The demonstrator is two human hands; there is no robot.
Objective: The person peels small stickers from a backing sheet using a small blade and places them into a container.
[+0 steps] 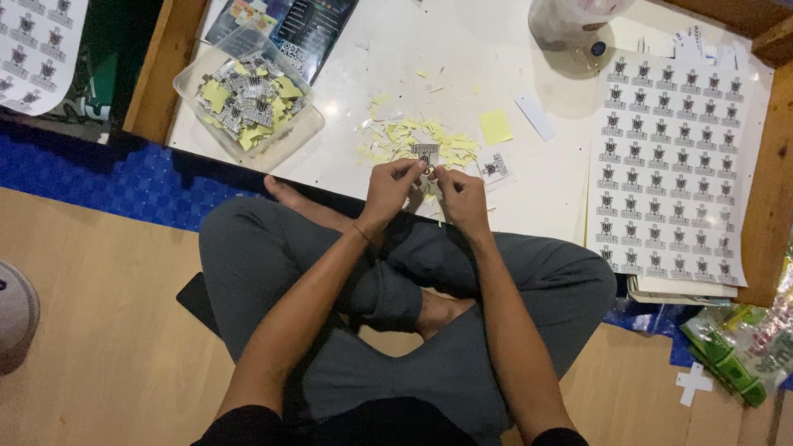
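My left hand (390, 187) and my right hand (461, 196) meet over the near edge of a low white table (347, 157), both pinching one small square sticker (425, 154) with a dark emblem. Just beyond the fingers lies a heap of yellow backing-paper scraps (413, 140). One more loose sticker (496, 168) rests on the table right of my hands. A big sheet of uncut emblem stickers (669, 165) lies at the right. I sit cross-legged in grey trousers with my forearms over my knees.
A clear plastic tub (250, 103) of peeled stickers and yellow scraps stands at the back left. A yellow note (496, 126), a white strip (535, 116), a clear jar (570, 29) and a dark printed sheet (306, 29) lie farther back. Green packets (731, 351) lie on the floor, right.
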